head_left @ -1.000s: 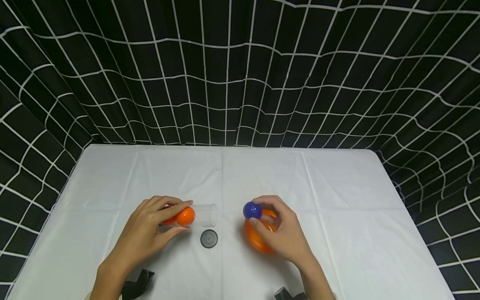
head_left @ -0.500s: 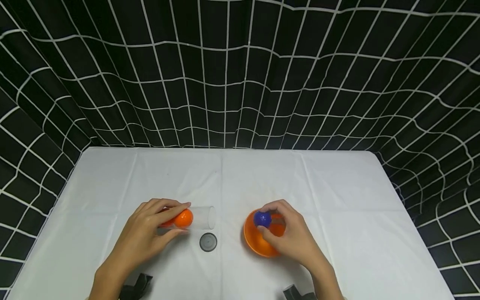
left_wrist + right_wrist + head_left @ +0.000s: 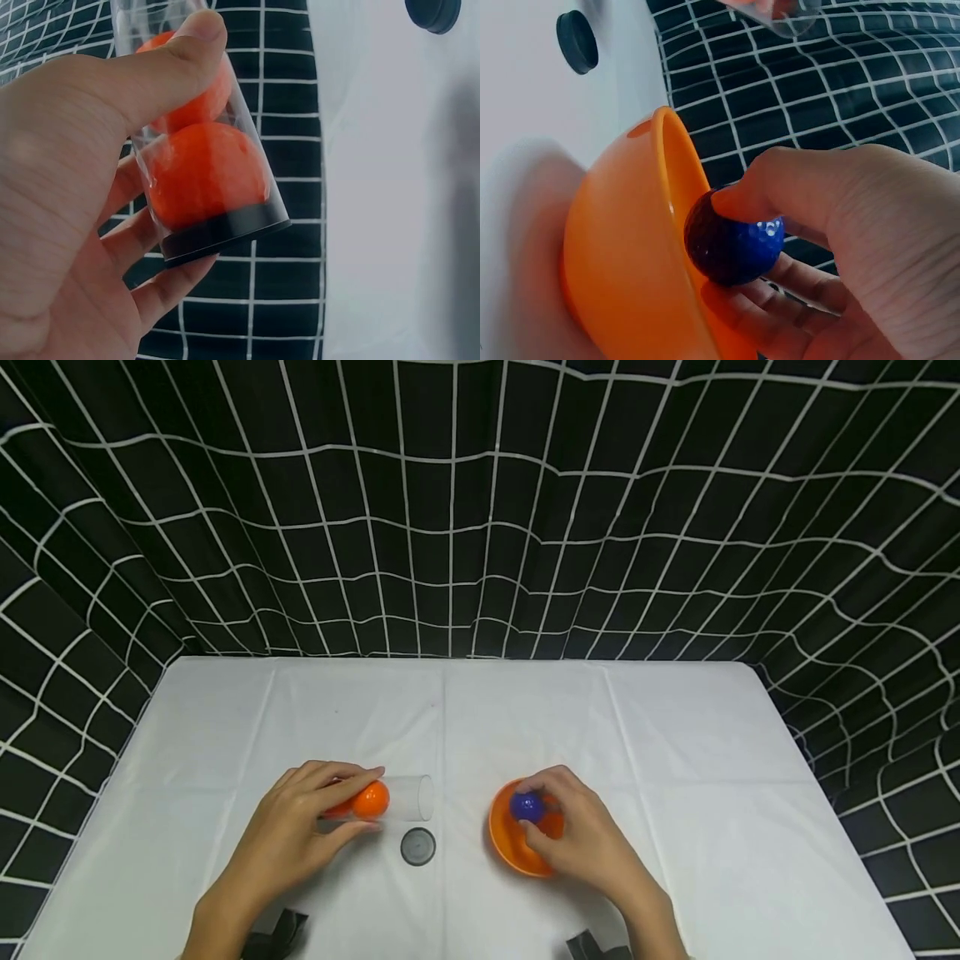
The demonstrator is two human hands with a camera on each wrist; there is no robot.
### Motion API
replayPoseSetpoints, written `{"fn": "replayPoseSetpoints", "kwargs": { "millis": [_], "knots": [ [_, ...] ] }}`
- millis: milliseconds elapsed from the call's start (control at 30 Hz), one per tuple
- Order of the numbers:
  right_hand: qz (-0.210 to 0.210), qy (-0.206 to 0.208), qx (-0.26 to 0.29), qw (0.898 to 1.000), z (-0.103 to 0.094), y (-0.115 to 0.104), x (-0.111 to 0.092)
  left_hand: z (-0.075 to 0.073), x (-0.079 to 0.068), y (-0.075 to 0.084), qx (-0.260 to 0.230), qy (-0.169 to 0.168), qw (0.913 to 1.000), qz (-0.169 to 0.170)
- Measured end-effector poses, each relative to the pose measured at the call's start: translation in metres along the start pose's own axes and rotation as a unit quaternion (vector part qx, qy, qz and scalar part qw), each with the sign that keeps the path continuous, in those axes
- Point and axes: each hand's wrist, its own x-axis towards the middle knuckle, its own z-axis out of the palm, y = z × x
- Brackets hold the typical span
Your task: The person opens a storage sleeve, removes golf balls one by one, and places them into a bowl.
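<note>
My left hand (image 3: 303,827) grips a clear plastic tube (image 3: 408,797) lying sideways, its open end toward the right. Two orange balls (image 3: 206,176) sit inside, stacked against the tube's black end cap (image 3: 225,231). Between thumb and fingers, my right hand (image 3: 581,835) pinches a dimpled blue golf ball (image 3: 735,238). An orange bowl (image 3: 506,835) stands under that hand, and the golf ball is right at its rim in the right wrist view. A dark round cap (image 3: 417,846) lies on the table just below the tube's open end.
A white cloth covers the table (image 3: 697,760). Beyond its far edge hangs a dark curtain (image 3: 480,510) with a white grid, which also encloses both sides. Dark wrist mounts (image 3: 276,935) show near the forearms.
The right hand has carried the blue golf ball slightly right and down, from the bowl's left edge to over its inside. The left hand and tube have barely shifted.
</note>
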Motion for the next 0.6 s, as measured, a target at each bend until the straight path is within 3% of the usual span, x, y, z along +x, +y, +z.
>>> {"fn": "replayPoseSetpoints", "kwargs": {
  "millis": [600],
  "knots": [
    [-0.004, 0.005, -0.07, 0.998, 0.0006, 0.0004, -0.0008, -0.0037, -0.0004, 0.0018, -0.004, 0.0, 1.0, -0.007]
  ]
}}
